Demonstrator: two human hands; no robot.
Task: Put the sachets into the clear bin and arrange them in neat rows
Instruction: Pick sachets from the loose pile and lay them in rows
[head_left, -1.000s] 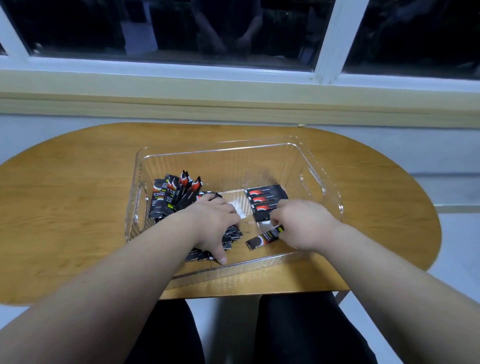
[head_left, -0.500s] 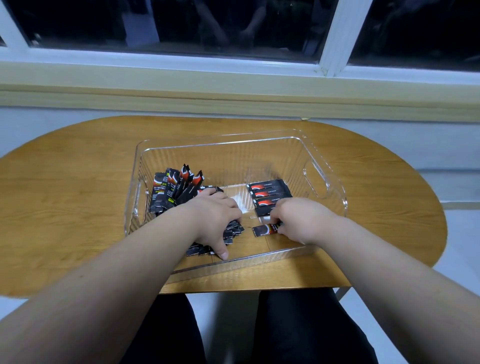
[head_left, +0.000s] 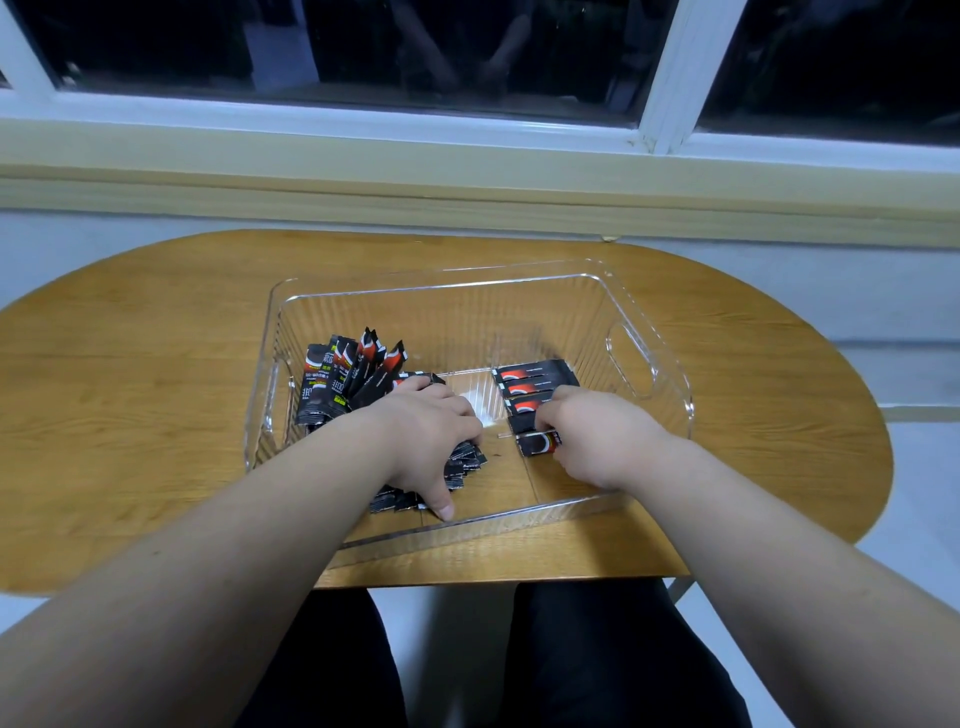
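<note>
Head view: right hand (head_left: 597, 441) pinches one sachet (head_left: 539, 443) at the near end of the row (head_left: 535, 387) in the clear bin (head_left: 467, 322) right half, left hand (head_left: 426, 431) clasps the loose pile (head_left: 332, 389) in the bin's left half; best to lay the sachet flush and parallel, ends aligned.

The left hand (head_left: 423, 431) is covering much of the pile of sachets (head_left: 343, 379). The right hand (head_left: 597, 441) is hiding its own fingertips and the right end of the nearest sachet (head_left: 537, 444). The sachet print is showing too small to read.
</note>
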